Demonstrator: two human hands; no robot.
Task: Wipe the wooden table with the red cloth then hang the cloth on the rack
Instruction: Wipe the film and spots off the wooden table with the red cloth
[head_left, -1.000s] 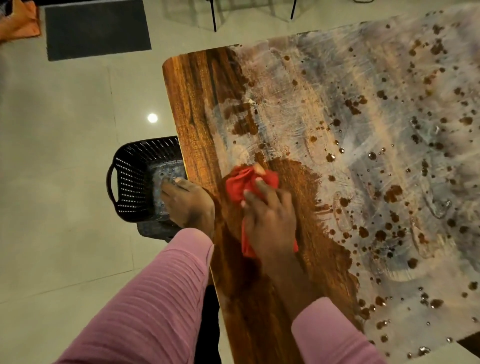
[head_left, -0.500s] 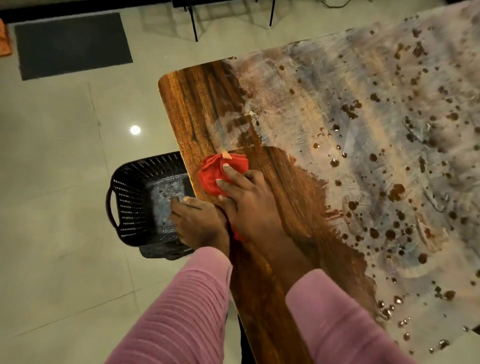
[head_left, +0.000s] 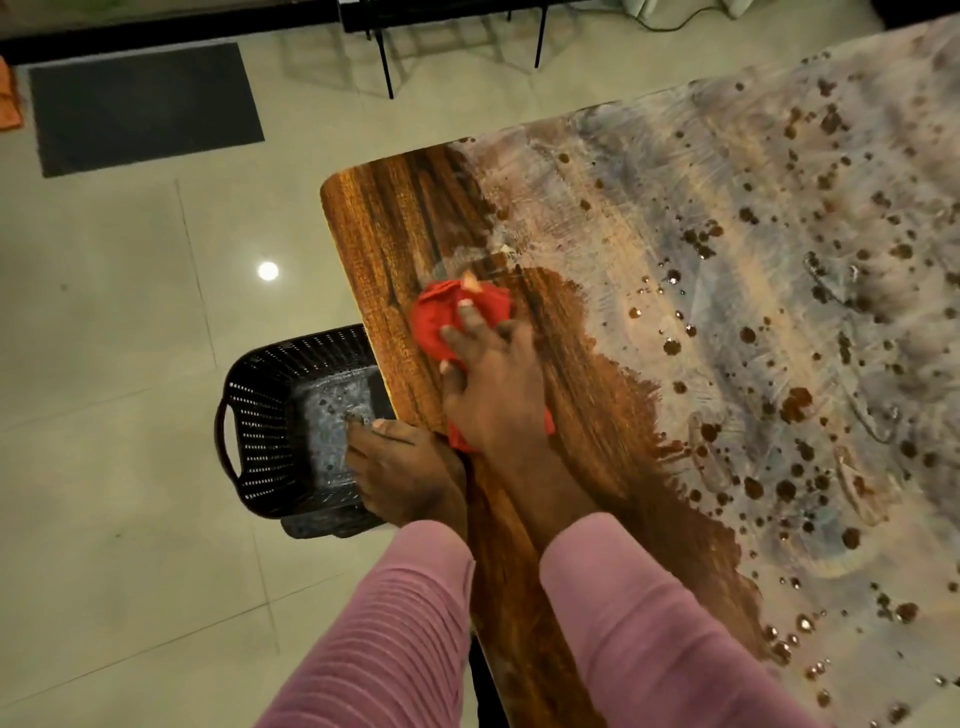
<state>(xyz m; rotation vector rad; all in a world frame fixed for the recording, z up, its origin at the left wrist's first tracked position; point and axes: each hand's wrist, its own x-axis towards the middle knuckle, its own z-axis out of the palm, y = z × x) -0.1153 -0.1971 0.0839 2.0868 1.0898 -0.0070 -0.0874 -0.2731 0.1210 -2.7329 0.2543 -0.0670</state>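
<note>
The right hand (head_left: 493, 400), fingers spread, presses the crumpled red cloth (head_left: 441, 322) onto the smeared wooden surface (head_left: 395, 228); the left hand (head_left: 405, 467) grips a black perforated plastic basket (head_left: 260, 415).

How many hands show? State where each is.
2. Right hand presses the red cloth on the wooden table; left hand sits at the table's edge over the black basket.

The wooden table (head_left: 395, 234) is seen running from the centre to the right edge of the frame. Its left strip is shown as bare dark grain. The rest is covered by a whitish film (head_left: 649, 171) dotted with brown spots (head_left: 795, 402) and droplets. A bunched red cloth (head_left: 436, 322) is pressed onto the bare strip, near the left edge, by the right hand (head_left: 493, 400).
</note>
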